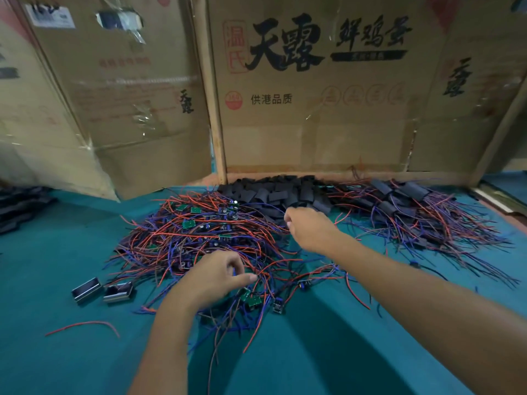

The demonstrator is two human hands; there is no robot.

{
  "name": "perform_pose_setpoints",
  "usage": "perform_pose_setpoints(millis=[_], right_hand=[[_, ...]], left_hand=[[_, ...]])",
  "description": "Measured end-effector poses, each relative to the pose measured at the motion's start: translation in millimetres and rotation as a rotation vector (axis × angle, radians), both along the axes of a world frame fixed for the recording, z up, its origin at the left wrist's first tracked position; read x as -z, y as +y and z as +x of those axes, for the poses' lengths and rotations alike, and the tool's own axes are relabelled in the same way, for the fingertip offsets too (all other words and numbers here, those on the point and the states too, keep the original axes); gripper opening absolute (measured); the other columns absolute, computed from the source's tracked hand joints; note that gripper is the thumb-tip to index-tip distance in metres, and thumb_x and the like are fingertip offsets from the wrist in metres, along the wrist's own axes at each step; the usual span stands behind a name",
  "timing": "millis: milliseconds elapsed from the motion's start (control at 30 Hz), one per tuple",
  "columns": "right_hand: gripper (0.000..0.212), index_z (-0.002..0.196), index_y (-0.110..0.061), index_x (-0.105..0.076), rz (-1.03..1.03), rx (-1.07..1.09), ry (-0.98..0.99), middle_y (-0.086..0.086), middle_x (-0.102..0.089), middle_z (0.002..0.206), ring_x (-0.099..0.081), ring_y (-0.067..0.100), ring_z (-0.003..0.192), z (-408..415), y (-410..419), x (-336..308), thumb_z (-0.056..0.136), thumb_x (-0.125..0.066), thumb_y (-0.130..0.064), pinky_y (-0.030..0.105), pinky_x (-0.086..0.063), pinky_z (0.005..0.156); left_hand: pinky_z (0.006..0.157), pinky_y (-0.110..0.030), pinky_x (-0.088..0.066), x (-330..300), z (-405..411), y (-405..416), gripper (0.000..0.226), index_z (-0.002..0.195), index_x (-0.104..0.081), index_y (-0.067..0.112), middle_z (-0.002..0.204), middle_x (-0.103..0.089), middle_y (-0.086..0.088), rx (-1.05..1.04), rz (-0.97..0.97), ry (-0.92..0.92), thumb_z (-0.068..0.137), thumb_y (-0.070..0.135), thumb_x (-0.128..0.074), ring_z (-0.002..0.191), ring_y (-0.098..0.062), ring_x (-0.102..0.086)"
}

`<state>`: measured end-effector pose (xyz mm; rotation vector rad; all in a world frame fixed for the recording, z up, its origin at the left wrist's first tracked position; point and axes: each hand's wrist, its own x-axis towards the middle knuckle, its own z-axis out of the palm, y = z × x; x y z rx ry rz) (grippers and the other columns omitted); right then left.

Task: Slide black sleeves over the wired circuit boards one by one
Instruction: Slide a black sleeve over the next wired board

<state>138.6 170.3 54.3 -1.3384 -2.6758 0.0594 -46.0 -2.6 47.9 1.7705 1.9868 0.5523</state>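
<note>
1. Head view, hands first: the left hand (212,276) sits low on the near edge of the tangle of wired circuit boards (199,240), fingers curled with thumb and forefinger drawn together among red and blue leads. Whether it actually pinches a wire I cannot tell. The right hand (309,229) reaches beyond the tangle to the heap of black sleeves (273,192). Its fingers curl downward at the heap's near edge; any sleeve in its grasp is hidden behind the knuckles.

2. Risk at the left hand: the leads are heavily interlaced, so lifting one board would probably drag neighbours up or snag a wire and strain its solder joint.

3. Risk at the right hand: the sleeves lie packed together, so two could come away at once, or one could be flattened and refuse the board.

4. Right of the tangle, a pile of sleeved boards (405,206) lies with its wires fanned out. Stray leads from the tangle could mix finished with unfinished.

5. Left of the tangle, two small open-fronted boxes (102,290) rest on the green bench (313,337); their purpose is unclear.

6. Behind the tangle, cardboard cartons (313,109) wall off the rear. Dark objects at the far left edge are cut off and blurred.
</note>
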Motion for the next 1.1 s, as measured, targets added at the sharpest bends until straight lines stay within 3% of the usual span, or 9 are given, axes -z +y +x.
perform_pose_setpoints(millis=[200, 267, 367, 433, 533, 667, 767, 933, 1100], right_hand=[[0.026, 0.125, -0.009, -0.045, -0.108, 0.202, 0.119, 0.017, -0.051, 0.124, -0.050, 0.036, 0.112, -1, 51, 2, 0.100, -0.045, -0.018, 0.045, -0.047, 0.093], [0.030, 0.127, -0.009, -0.044, -0.108, 0.230, 0.103, 0.017, -0.050, 0.125, -0.049, 0.036, 0.113, -3, 61, 9, 0.099, -0.047, -0.018, 0.044, -0.047, 0.093], [0.032, 0.127, -0.012, -0.046, 0.108, 0.242, 0.160, 0.014, -0.052, 0.123, -0.048, 0.035, 0.115, -11, 71, 16, 0.096, -0.049, -0.016, 0.044, -0.045, 0.090], [0.038, 0.135, -0.017, -0.043, 0.125, 0.158, 0.204, 0.012, -0.050, 0.131, -0.044, 0.034, 0.122, -23, 76, 13, 0.098, -0.046, -0.021, 0.045, -0.044, 0.095], [0.046, 0.147, -0.023, -0.034, -0.034, 0.055, 0.029, 0.007, -0.038, 0.150, -0.036, 0.033, 0.133, -41, 83, 6, 0.101, -0.039, -0.030, 0.047, -0.037, 0.104], [0.038, 0.132, -0.017, -0.046, 0.070, 0.052, -0.095, 0.013, -0.052, 0.131, -0.048, 0.035, 0.120, -48, 91, 6, 0.100, -0.045, -0.038, 0.046, -0.040, 0.095], [0.038, 0.127, -0.011, -0.043, 0.102, 0.064, -0.102, 0.015, -0.054, 0.125, -0.050, 0.036, 0.116, -52, 88, 7, 0.097, -0.054, -0.033, 0.044, -0.041, 0.091], [0.043, 0.129, -0.010, -0.041, 0.193, 0.115, -0.140, 0.012, -0.058, 0.123, -0.055, 0.034, 0.112, -56, 84, 11, 0.093, -0.061, -0.023, 0.049, -0.037, 0.094], [0.051, 0.131, -0.010, -0.045, 0.028, 0.196, -0.032, 0.015, -0.047, 0.131, -0.045, 0.036, 0.122, -52, 81, 8, 0.091, -0.064, -0.034, 0.049, -0.039, 0.098]], left_hand=[[0.073, -0.030, -0.044, 6, 7, 1, 0.035, 0.082, -0.062, 0.021, 0.085, -0.055, 0.012, 0.020, -0.115, 0.028, 0.081, 0.054, -0.074, 0.080, -0.005, -0.053], [0.069, -0.029, -0.041, 6, 12, 2, 0.031, 0.082, -0.061, 0.021, 0.079, -0.051, 0.011, 0.035, -0.155, 0.033, 0.083, 0.048, -0.075, 0.070, -0.005, -0.048], [0.054, -0.024, -0.035, 2, 11, 0, 0.028, 0.086, -0.064, 0.013, 0.065, -0.050, 0.005, 0.056, -0.186, -0.033, 0.090, 0.040, -0.069, 0.051, -0.009, -0.041], [0.050, -0.022, -0.034, -5, 4, -4, 0.027, 0.085, -0.067, 0.012, 0.059, -0.053, 0.008, 0.049, -0.119, -0.146, 0.094, 0.038, -0.065, 0.045, -0.006, -0.041], [0.048, -0.020, -0.030, -17, -3, -13, 0.032, 0.075, -0.062, 0.016, 0.060, -0.053, 0.007, 0.017, 0.069, -0.535, 0.092, 0.043, -0.064, 0.047, -0.011, -0.035], [0.052, -0.027, -0.022, -23, -3, -15, 0.031, 0.078, -0.058, 0.019, 0.062, -0.040, -0.003, -0.047, 0.255, -0.949, 0.092, 0.048, -0.060, 0.051, -0.013, -0.028], [0.053, -0.028, -0.030, -26, 3, -15, 0.032, 0.089, -0.056, 0.018, 0.070, -0.049, -0.005, -0.074, 0.279, -1.053, 0.088, 0.050, -0.058, 0.053, -0.014, -0.036], [0.053, -0.033, -0.026, -28, 9, -16, 0.033, 0.100, -0.053, 0.011, 0.079, -0.056, -0.006, -0.042, 0.295, -1.207, 0.090, 0.042, -0.053, 0.054, -0.015, -0.040], [0.051, -0.032, -0.031, -29, 15, -14, 0.031, 0.102, -0.050, 0.009, 0.084, -0.052, -0.008, -0.008, 0.314, -1.253, 0.091, 0.037, -0.050, 0.059, -0.016, -0.039]])
